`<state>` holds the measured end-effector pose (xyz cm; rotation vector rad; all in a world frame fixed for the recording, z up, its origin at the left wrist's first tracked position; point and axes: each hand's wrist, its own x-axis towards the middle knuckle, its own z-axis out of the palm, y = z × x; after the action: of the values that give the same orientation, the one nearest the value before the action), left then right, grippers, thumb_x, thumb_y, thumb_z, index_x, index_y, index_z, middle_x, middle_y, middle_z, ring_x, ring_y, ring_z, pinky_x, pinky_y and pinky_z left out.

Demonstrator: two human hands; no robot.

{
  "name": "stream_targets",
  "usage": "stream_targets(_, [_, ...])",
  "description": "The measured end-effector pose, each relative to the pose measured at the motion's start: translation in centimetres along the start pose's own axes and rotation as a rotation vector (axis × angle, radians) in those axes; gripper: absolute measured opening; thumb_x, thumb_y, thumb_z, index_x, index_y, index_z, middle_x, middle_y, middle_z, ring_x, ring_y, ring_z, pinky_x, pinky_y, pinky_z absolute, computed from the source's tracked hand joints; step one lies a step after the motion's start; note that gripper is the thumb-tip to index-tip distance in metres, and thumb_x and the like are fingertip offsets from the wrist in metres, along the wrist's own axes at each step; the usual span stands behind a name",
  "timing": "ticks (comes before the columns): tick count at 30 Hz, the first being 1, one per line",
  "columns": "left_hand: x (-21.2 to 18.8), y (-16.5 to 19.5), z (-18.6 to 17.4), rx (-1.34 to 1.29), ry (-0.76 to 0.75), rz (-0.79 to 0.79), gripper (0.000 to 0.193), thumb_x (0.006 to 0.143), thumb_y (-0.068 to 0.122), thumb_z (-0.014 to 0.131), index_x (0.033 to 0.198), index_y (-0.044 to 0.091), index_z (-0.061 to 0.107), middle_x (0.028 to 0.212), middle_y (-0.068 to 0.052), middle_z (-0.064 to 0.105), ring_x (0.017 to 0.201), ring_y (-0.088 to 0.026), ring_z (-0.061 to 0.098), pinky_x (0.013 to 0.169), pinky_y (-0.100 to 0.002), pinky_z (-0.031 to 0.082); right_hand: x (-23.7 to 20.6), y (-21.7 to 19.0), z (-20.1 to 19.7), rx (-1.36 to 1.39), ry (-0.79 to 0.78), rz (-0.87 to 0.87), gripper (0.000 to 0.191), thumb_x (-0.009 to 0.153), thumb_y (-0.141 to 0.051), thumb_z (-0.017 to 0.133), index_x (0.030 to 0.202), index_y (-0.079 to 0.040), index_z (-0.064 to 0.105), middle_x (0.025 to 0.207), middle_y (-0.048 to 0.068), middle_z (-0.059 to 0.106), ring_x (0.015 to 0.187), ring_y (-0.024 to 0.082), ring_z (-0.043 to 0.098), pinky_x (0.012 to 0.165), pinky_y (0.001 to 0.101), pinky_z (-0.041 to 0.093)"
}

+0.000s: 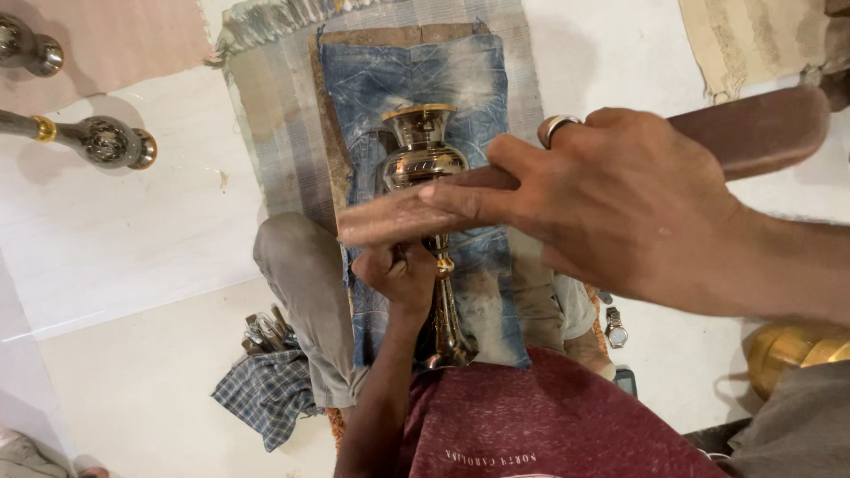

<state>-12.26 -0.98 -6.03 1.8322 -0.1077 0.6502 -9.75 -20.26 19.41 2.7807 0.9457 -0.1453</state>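
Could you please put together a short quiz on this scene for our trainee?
1. True or false: the left hand grips the brass vessel by its narrow stem.
2. What does the right hand hold across the vessel's body? A) a wooden stick B) a metal hammer C) a paintbrush
3. What fabric lies directly under the vessel?

Key:
1. True.
2. A, the wooden stick.
3. A faded blue denim cloth.
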Motion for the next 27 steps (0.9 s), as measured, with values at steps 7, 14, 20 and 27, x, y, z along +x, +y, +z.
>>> stream_targets(7, [2.0,1.9,-0.6,0.103,-0.079,0.122,0.011,0.081,-0.008,0.069,0.086,0.001,0.07,0.073,-0.009,0.067,0.063,-0.019,0.065,0.061,-0.034,0.05,-3.2,1.2,2.7,0.404,0.037,0.13,0.089,0.073,-0.001,0.07,0.151,-0.037,0.048,0.101,0.001,0.071,0.052,0.012,0.06,0.036,0.0297,0.046])
stream_targets(14, [5.9,4.4,-2.2,0.08,-0.498,0.198,0.033,0.073,-0.009,0.062,0.103,0.001,0.07,0.094,-0.012,0.077,0.078,-0.021,0.077,0.065,-0.031,0.06,-7.4,0.5,8.8,0.339,0.2,0.253,0.076,0.071,0.002,0.073,0.139,-0.031,0.063,0.103,0.008,0.075,0.046,0.013,0.055,0.027,0.0268,0.04])
stream_targets(20, [8.0,4.7,-2.2,0.168,-0.748,0.363,0.048,0.079,-0.013,0.057,0.12,0.009,0.07,0.087,-0.006,0.079,0.066,-0.017,0.073,0.051,-0.03,0.056,-10.7,-2.2,15.5,0.599,0.526,0.357,0.068,0.084,0.001,0.07,0.146,-0.025,0.057,0.109,0.008,0.074,0.057,0.004,0.054,0.042,0.0197,0.045])
stream_targets(27, [10.3,3.9,-1.4,0.28,-1.091,0.523,0.048,0.082,-0.012,0.054,0.122,0.012,0.069,0.059,-0.002,0.065,0.04,-0.012,0.049,0.029,-0.029,0.035,-10.8,-9.3,21.1,1.109,0.839,0.602,0.067,0.076,0.007,0.066,0.137,-0.021,0.064,0.106,0.013,0.072,0.057,0.004,0.058,0.045,0.0179,0.05])
